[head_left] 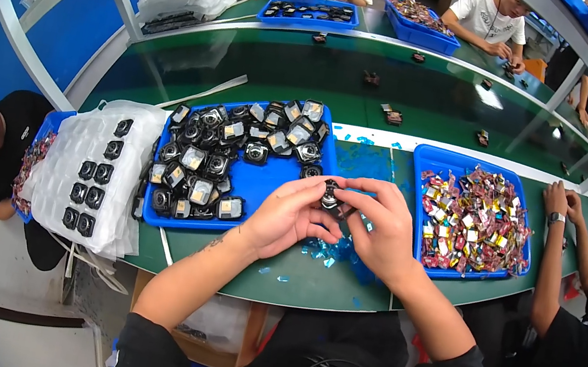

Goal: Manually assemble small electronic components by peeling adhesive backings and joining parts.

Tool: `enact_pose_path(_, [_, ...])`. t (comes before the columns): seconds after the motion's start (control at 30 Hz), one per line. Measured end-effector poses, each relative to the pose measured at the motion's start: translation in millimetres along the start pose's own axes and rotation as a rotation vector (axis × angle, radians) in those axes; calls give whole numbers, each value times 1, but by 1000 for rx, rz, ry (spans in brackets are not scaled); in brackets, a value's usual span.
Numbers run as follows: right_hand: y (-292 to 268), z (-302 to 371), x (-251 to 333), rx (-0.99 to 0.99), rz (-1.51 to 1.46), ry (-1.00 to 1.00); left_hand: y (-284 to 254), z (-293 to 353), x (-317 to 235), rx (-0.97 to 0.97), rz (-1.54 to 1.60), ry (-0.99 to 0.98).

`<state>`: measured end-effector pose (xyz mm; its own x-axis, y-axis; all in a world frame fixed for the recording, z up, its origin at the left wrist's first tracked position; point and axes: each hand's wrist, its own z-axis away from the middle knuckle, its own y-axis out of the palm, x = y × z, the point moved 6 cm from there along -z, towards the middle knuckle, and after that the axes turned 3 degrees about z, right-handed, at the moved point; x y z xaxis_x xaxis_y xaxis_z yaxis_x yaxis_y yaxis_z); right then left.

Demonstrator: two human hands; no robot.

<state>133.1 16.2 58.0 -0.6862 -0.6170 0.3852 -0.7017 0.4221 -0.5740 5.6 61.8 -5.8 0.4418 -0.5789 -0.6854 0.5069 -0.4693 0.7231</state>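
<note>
My left hand and my right hand meet over the front of the green bench, both closed on one small black camera unit with a round lens. Fingers of both hands cover much of it. Left of my hands, a blue tray carries many similar black camera units, lying in mixed directions. To the right, another blue tray holds a heap of small circuit boards with yellow, white and reddish parts. Scraps of blue film lie beneath my hands.
White plastic blister trays are stacked at the left, the top one with several black units. Beyond runs a green conveyor belt with scattered small parts. Co-workers sit across it and at both sides. Metal frame posts rise around the bench.
</note>
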Motion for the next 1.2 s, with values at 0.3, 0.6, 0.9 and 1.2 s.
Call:
enact_pose_path(0.3, [13, 13, -23, 89, -468, 507, 8, 4, -11, -146, -375, 239])
enact_pose_path(0.6, [18, 20, -24, -129, -570, 592, 14, 9, -16, -166, -463, 446])
enact_pose_path(0.9, [6, 21, -19, -133, -260, 409, 11, 6, -14, -204, -301, 367])
enact_pose_path(1.2, [-7, 26, -30, -148, -467, 372, -2, 6, -19, -228, -118, 342])
